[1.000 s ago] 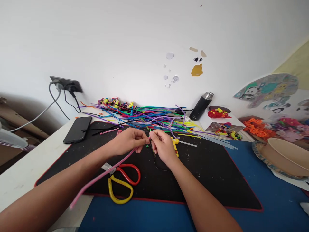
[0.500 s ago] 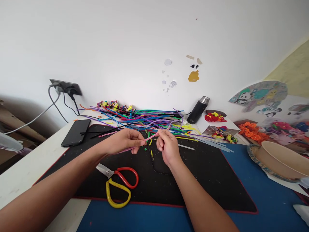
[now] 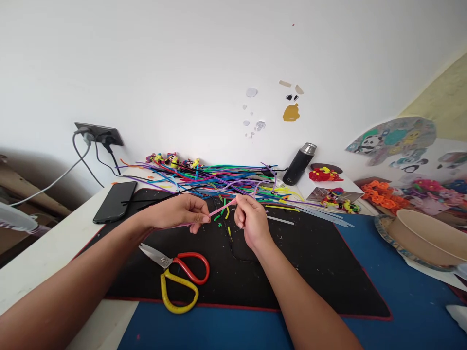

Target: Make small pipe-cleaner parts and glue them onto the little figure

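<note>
A pink pipe cleaner [image 3: 222, 208] stretches at a slant between my two hands, above the black mat [image 3: 310, 272]. My left hand [image 3: 186, 212] pinches it between thumb and fingers, and part of it trails back under that hand. At the other end, my right hand [image 3: 249, 216] grips it with thumb and forefinger, the other fingers curled. Below my left hand lie scissors [image 3: 179, 287] with one red and one yellow handle, blades pointing left. Short green and yellow snippets [image 3: 228, 231] are scattered on the mat between the hands.
Many coloured pipe cleaners [image 3: 219, 181] are heaped along the wall. A phone [image 3: 115, 201] lies left; a black flask [image 3: 299, 164] stands near a white box [image 3: 335, 182] bearing small figures. A beige bowl [image 3: 430, 238] is at right. Power cables [image 3: 97, 153] hang from the wall socket.
My left hand has slid left along the pink pipe cleaner, so a longer length shows between the hands. My right hand has hardly moved. The view has shifted slightly.
</note>
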Demonstrator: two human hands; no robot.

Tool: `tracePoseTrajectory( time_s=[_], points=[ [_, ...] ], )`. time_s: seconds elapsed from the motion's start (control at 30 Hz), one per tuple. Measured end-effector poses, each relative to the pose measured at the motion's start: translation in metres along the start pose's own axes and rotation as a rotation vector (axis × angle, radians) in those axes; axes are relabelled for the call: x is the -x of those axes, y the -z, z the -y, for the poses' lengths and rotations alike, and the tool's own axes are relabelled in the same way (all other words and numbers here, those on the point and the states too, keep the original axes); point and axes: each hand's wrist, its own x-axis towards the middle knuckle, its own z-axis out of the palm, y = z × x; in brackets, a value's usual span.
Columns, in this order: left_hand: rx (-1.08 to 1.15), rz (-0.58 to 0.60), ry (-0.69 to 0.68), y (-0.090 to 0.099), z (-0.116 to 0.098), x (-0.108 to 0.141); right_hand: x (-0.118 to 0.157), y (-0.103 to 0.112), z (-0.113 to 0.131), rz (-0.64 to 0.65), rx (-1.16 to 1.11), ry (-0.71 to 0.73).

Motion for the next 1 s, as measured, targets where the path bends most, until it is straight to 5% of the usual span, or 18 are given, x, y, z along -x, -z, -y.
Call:
tracePoseTrajectory(
  time_s=[0.73, 1.0],
  points=[
    [-0.065, 0.033, 0.087, 0.023, 0.005, 0.016, 0.001, 0.0, -0.008, 0.051, 0.138, -0.02],
    [0.024, 0.066, -0.057, -0.005, -0.013, 0.008, 0.009, -0.003, -0.017, 0.12, 0.37, 0.032]
  ],
)
